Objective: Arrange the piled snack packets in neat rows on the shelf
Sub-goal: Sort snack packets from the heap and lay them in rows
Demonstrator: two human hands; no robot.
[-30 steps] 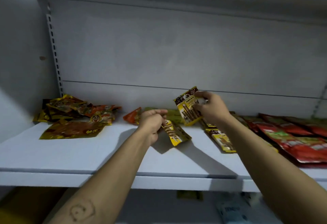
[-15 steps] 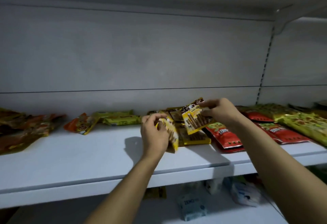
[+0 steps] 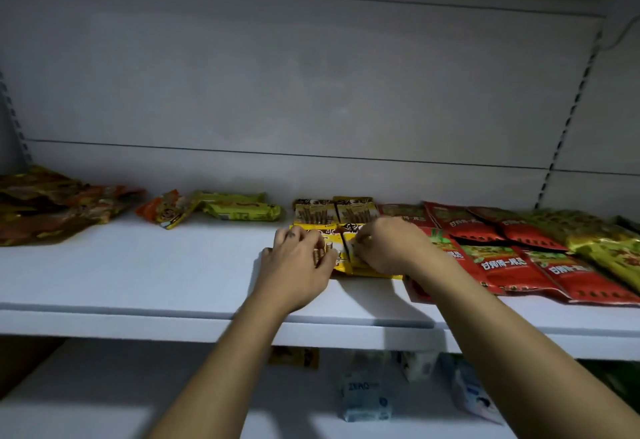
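— Grips?
— My left grip [image 3: 298, 260] curls round the left yellow packet [image 3: 332, 248]; my right grip [image 3: 386, 248] pinches the right yellow packet [image 3: 375, 274].
— Position?
— Both lie on the shelf [image 3: 138, 276], touching, just before the rear yellow pair [image 3: 334, 213], beside red packets [image 3: 502, 265].

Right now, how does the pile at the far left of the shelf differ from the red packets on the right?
The left pile is a jumble, its packets overlapping at mixed angles; the red packets lie flat in rows, facing one way. The left pile is mostly yellow-brown and orange; the red packets are red with green pictures. Both lie on the same white shelf.
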